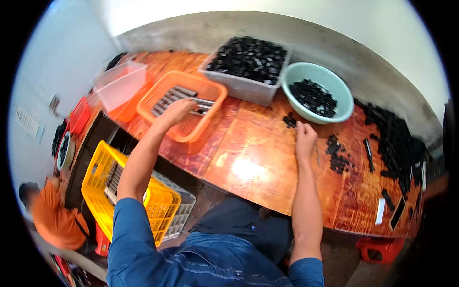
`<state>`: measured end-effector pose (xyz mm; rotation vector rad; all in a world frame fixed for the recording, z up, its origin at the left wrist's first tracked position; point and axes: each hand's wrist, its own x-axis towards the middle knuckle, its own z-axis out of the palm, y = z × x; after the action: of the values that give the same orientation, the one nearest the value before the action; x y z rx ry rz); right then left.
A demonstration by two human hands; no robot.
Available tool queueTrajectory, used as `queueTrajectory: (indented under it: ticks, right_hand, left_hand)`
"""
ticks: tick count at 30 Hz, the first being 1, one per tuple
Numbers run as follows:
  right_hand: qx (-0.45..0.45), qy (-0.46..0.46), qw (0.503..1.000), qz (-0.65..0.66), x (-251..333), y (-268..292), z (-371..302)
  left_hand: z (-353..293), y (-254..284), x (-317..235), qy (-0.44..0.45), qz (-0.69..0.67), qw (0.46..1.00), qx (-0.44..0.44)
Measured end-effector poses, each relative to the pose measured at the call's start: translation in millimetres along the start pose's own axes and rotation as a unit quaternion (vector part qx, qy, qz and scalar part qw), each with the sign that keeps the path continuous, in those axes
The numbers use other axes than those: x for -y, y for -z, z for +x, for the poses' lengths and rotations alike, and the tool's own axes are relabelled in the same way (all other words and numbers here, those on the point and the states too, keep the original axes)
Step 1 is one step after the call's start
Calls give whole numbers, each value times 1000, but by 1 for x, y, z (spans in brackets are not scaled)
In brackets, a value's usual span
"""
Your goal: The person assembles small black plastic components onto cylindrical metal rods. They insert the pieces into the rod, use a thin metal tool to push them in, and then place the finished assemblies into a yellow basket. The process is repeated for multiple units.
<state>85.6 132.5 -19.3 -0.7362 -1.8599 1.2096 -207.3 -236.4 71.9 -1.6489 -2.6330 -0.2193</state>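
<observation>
Orange basket: from my remote seat I see the left hand curled over grey bars inside — whether gripping one, I can't tell. The right hand, fingertips bunched — contents unclear — is beside small black pieces on the worktop.

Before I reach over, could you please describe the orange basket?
On the wooden table, between a clear bin and a grey bin, sits the basket, under the left hand. Unlike either bin, it is orange and holds silvery bars.
</observation>
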Motion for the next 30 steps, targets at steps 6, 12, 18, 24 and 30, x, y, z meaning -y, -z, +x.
queueTrajectory:
  ticks: [6, 12, 18, 24, 30]
  right_hand:
    - [-25, -46, 998, -21, 10, 16, -1]
    - [-18, -60, 997, -36, 15, 16, -2]
    - [-15, -90, 995, -29, 27, 16, -5]
    - [-18, -81, 996, -31, 23, 16, -2]
    - [-29, -78, 996, -14, 19, 12, -2]
  left_hand:
    - [26, -3, -25, 38, -22, 999, 19]
    - [23, -3, -31, 35, 40, 998, 23]
    - [12, 29, -32, 61, 140, 988, -36]
    - [9, 63, -103, 89, -273, 920, -267]
    - [54, -1, -232, 134, -704, 693, -85]
